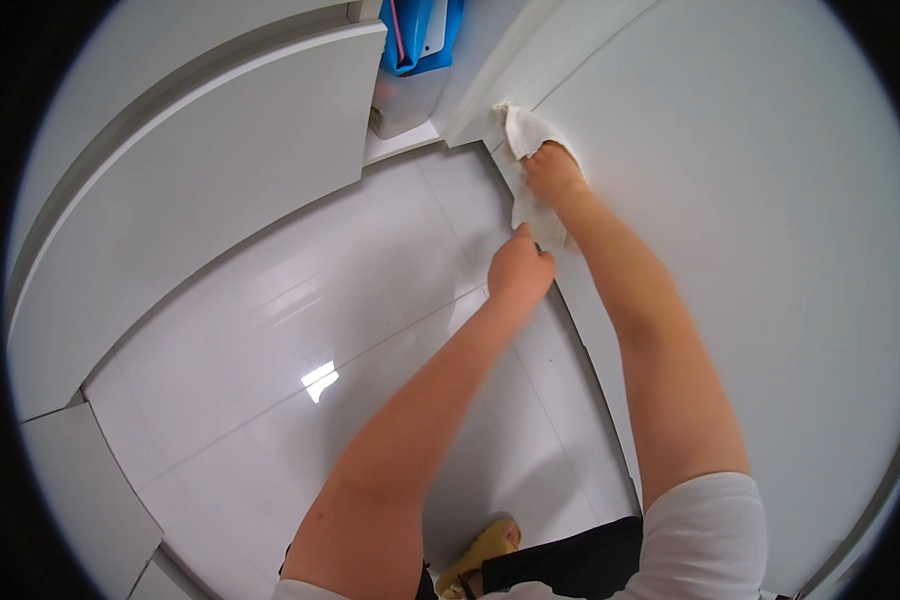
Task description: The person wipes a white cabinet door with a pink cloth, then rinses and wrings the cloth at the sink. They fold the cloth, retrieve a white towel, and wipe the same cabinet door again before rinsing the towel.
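My right hand [552, 171] presses a white cloth [529, 131] against the lower part of a white panel [735, 225], near its corner. Part of the cloth hangs below the fingers. Just beneath it, my left hand [521, 266] is curled with a finger reaching towards the cloth's lower end. A small dark thing shows between its thumb and fingers; what it is cannot be told, nor whether the hand grips the cloth.
White cabinet fronts [217, 165] curve along the left. At the top, a blue bag [420, 37] stands in an open compartment with a translucent container [412, 101]. Glossy white floor tiles [270, 315] lie between the cabinets and the panel. A yellow slipper [480, 551] is at the bottom.
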A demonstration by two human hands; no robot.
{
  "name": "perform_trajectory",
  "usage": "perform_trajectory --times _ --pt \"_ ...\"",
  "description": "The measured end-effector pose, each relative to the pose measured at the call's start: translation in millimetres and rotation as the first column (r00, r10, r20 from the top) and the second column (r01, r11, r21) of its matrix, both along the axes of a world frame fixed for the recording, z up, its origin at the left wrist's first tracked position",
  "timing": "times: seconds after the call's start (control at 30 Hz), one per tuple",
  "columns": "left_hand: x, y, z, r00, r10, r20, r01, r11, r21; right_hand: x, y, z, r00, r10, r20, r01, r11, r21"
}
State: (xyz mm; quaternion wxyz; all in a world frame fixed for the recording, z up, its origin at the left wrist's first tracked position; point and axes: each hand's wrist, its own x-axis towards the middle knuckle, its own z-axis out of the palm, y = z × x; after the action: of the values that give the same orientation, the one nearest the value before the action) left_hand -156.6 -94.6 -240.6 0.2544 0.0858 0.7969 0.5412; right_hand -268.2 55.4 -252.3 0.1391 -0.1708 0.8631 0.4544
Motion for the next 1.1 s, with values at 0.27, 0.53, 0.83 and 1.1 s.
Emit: perform_trajectory --times 0.27,0.53,0.83,1.1 --pt "-8 -10 -10 0.991 -0.002 0.131 -0.006 0.998 0.062 4 -13 -24 0.989 -0.116 0.097 0.139 0.951 -0.277" --pt "-6 -10 -17 0.978 0.207 -0.027 -0.207 0.978 0.012 101 -4 -4 0.824 -0.162 0.542 0.32 0.924 -0.21" --pt "30 20 -5 0.998 0.001 0.067 0.002 0.999 -0.044 263 32 33 0.618 -0.376 0.691 0.655 0.731 -0.188" --pt "50 50 -50 0.989 0.028 0.143 -0.043 0.993 0.106 300 13 169 0.957 -0.181 0.225 0.288 0.609 -0.738"
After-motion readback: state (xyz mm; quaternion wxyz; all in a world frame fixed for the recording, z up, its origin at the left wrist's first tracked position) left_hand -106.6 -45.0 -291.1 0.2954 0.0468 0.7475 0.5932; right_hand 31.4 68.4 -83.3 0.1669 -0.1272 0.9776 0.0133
